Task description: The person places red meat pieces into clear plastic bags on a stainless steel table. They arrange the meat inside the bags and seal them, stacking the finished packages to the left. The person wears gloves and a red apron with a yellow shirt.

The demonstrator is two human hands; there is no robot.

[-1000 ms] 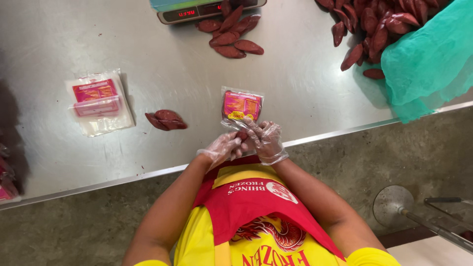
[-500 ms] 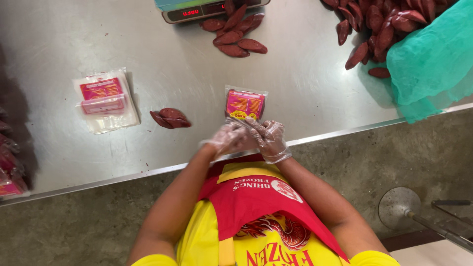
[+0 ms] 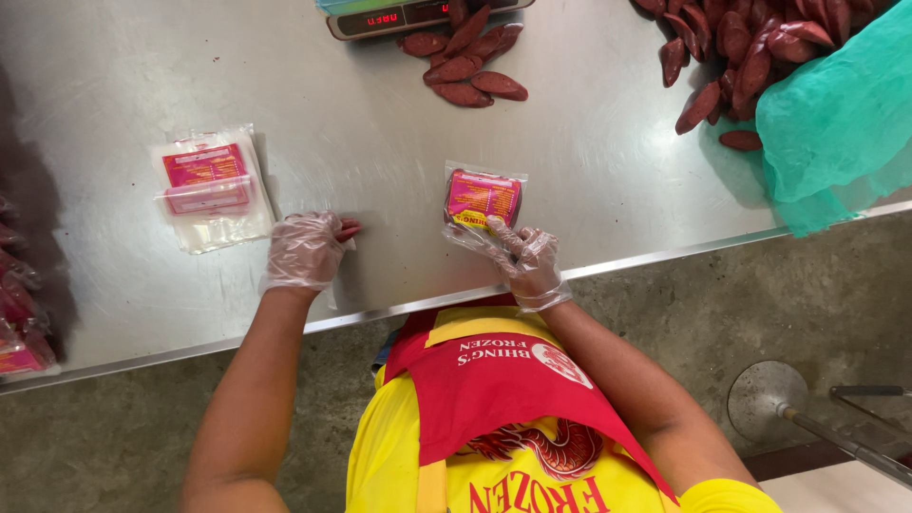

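The gloved left hand [image 3: 304, 249] closes its fingers over dark red sausages [image 3: 348, 228] on the steel surface [image 3: 361, 133], while the right hand [image 3: 524, 262] pinches the clear pouch [image 3: 483, 198] just beside them, best held wide open for a clean slide in.

left hand [image 3: 304, 251] covers dark red pieces, only tip showing. scale [image 3: 418, 13] cut off by top edge. packets [image 3: 21, 323] cropped at left edge.
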